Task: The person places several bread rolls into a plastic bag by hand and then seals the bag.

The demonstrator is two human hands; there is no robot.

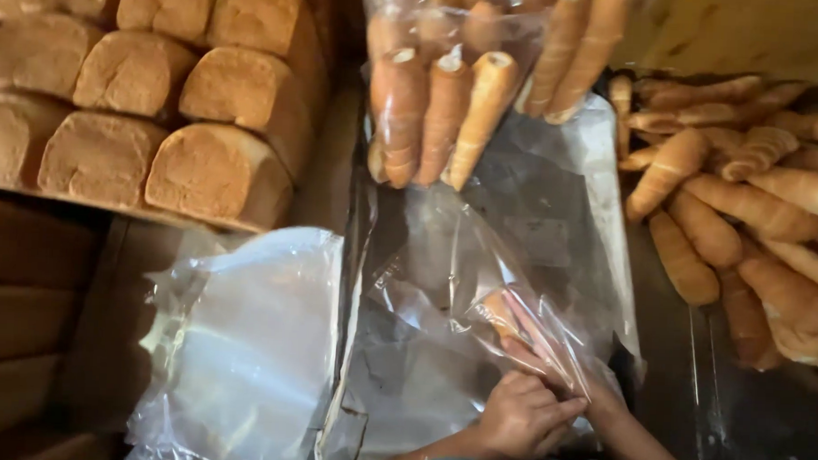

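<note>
My left hand (522,417) pinches the mouth of a clear plastic bag (462,259) lying on a metal tray (601,182). Through that opening my right hand (559,358) reaches into the bag, its fingers stretched along a cone-shaped bread roll (499,312) inside. The film blurs the fingertips. Just beyond, at the top centre, a second clear bag (416,22) holds several cone rolls (445,109) standing on end.
Rows of brown bread loaves (133,93) fill a wooden shelf at the upper left. A crumpled heap of clear plastic bags (242,342) lies at the lower left. On the right is a loose pile of cone rolls (754,224) on a dark tray.
</note>
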